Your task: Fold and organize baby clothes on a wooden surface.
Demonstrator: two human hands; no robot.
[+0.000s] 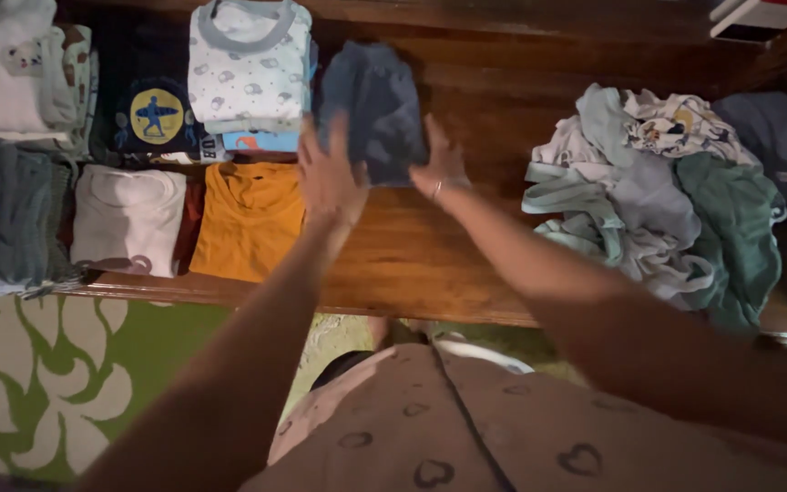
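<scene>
Bare forearms, thin ring on the right hand [439,169], pinkish-beige garment [466,428] printed with dark heart outlines

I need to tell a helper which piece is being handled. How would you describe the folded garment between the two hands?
On the wooden table, look right of the folded stacks. The dark blue-grey folded garment lies alone between the left hand and right hand; unlike the neighbouring white patterned top, it is plain.
</scene>
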